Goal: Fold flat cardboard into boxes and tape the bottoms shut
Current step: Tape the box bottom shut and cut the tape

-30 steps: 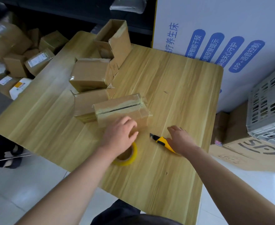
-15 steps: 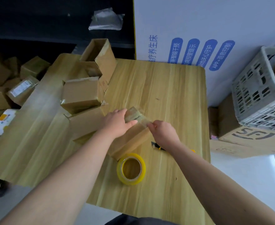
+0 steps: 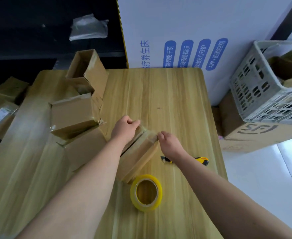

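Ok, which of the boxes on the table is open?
The far box at the table's back left: its dark mouth shows. The nearer ones show closed faces.

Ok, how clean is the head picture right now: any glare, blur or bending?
Head view: wide-angle bending curves the table edges; the boxes at far left look smeared; the floor at right glares white; top left is nearly black; the taped box being worked on is evenly lit.
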### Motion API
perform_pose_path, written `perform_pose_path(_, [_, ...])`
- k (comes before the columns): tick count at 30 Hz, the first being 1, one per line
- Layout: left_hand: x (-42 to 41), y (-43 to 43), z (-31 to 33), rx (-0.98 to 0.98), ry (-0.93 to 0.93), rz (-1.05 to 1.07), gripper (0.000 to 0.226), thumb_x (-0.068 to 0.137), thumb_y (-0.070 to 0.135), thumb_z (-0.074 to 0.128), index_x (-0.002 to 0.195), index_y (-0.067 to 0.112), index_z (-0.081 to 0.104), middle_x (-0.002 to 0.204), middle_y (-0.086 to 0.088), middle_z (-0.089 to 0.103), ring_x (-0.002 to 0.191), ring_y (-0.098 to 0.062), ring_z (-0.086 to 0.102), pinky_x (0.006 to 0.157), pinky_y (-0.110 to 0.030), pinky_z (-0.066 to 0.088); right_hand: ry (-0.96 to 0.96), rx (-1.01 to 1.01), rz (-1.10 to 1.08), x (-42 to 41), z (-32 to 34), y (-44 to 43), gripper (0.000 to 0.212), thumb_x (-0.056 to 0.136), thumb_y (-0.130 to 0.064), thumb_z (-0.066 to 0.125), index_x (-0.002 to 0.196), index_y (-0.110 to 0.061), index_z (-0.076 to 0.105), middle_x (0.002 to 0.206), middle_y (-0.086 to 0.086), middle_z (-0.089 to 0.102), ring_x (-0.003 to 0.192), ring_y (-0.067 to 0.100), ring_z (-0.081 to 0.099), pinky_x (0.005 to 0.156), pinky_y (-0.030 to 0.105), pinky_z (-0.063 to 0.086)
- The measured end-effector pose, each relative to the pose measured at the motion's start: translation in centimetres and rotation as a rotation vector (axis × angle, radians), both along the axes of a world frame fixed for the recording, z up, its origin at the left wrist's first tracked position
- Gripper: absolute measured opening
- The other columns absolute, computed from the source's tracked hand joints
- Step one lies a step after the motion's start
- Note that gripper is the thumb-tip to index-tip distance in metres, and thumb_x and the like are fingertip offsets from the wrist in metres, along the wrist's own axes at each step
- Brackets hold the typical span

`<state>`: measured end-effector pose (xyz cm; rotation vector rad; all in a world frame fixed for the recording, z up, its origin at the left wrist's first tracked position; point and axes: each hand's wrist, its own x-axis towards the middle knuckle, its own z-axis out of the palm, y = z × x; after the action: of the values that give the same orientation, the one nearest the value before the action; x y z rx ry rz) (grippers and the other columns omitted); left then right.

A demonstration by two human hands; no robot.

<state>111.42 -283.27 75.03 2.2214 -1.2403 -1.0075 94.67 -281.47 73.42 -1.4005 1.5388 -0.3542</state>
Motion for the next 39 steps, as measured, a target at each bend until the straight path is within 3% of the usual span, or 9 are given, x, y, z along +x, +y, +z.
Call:
perform_pose_path(3, [-0.3,-0.7,-0.3,0.017,0.009,0.031,0.026,0.09,0.039,0.053,0.082,0.015,0.047,0.081,-0.003,0.056,0.067,-0.02,0.049,0.065,-0.034,0.041,-0.077,0.071,-0.111,0.3,-0.4,-0.1,0.029,0.099,-0.02,0.035,0.078,-0.006,0.051,0.069,0.003,0.045,0.065,0.019,0.041,0.057,0.03,0.032])
perform_pose_path(5, [-0.7,-0.9,-0.3,0.057,-0.044,0.031,0.028,0.088,0.043,0.05,0.093,0.015,0.05,0.09,-0.003,0.059,0.072,-0.021,0.051,0.069,-0.034,0.042,-0.116,0.12,-0.188,0.8,-0.9,0.1,0.03,0.098,-0.023,0.036,0.083,-0.004,0.055,0.071,0.005,0.049,0.069,0.021,0.044,0.064,0.032,0.037])
perform_pose_path(10, [-1.3,-0.8,0.3,0.219,-0.099,-0.027,0.077,0.064,0.069,0.067,0.118,0.02,0.041,0.106,0.006,0.05,0.102,-0.026,0.055,0.084,-0.036,0.044,-0.267,0.145,-0.363,1.6,-1.1,0.3,0.016,0.097,-0.023,0.042,0.092,-0.011,0.049,0.076,0.006,0.057,0.071,0.022,0.054,0.066,0.036,0.046])
perform_pose_path(15, [-1.4,-1.4,-0.3,0.191,-0.161,-0.023,0.047,0.081,0.052,0.053,0.114,0.02,0.044,0.102,0.004,0.053,0.088,-0.024,0.052,0.079,-0.036,0.044,-0.426,0.153,-0.447,1.6,-1.5,0.7,0.007,0.098,-0.018,0.043,0.094,-0.014,0.046,0.081,0.01,0.051,0.068,0.021,0.047,0.055,0.026,0.041])
perform_pose_path(19, [-1.0,-1.6,-1.0,0.139,-0.123,-0.015,0.028,0.086,0.045,0.048,0.099,0.021,0.046,0.087,0.004,0.055,0.072,-0.02,0.051,0.068,-0.034,0.042,-0.37,-0.011,-0.415,1.8,-2.0,1.6,0.014,0.1,-0.026,0.044,0.1,-0.017,0.055,0.073,0.003,0.056,0.067,0.02,0.052,0.067,0.041,0.05])
perform_pose_path(25, [-0.9,-1.8,-1.3,0.111,-0.122,-0.009,0.021,0.09,0.04,0.044,0.097,0.02,0.048,0.079,0.005,0.055,0.066,-0.019,0.05,0.068,-0.034,0.041,-0.138,-0.299,-0.274,1.4,-3.0,2.9,0.025,0.099,-0.031,0.048,0.104,-0.021,0.07,0.088,0.002,0.059,0.082,0.019,0.06,0.079,0.034,0.05])
perform_pose_path(29, [-1.1,-1.7,-1.3,0.082,-0.179,-0.01,0.02,0.093,0.036,0.039,0.094,0.019,0.048,0.074,0.004,0.055,0.062,-0.018,0.049,0.058,-0.03,0.036,-0.127,-0.311,-0.244,1.1,-3.2,2.8,0.027,0.1,-0.031,0.048,0.102,-0.02,0.072,0.085,0.003,0.058,0.082,0.018,0.059,0.079,0.032,0.049])
perform_pose_path(34, [-0.1,-1.9,-1.7,0.041,-0.032,-0.01,0.04,0.092,0.057,0.045,0.093,0.017,0.05,0.083,0.003,0.059,0.075,-0.02,0.057,0.073,-0.037,0.047,-0.144,-0.257,-0.241,0.9,-3.0,2.7,0.032,0.1,-0.034,0.046,0.097,-0.018,0.073,0.085,0.006,0.059,0.083,0.015,0.056,0.078,0.028,0.045])
perform_pose_path(39, [0.1,-1.5,-1.7,-0.032,0.064,-0.018,0.031,0.093,0.051,0.051,0.102,0.021,0.051,0.092,0.009,0.056,0.082,-0.014,0.055,0.076,-0.034,0.047,-0.185,-0.242,-0.228,0.8,-2.5,2.2,0.035,0.098,-0.033,0.05,0.132,-0.029,0.056,0.104,-0.002,0.049,0.085,0.015,0.061,0.082,0.029,0.052])
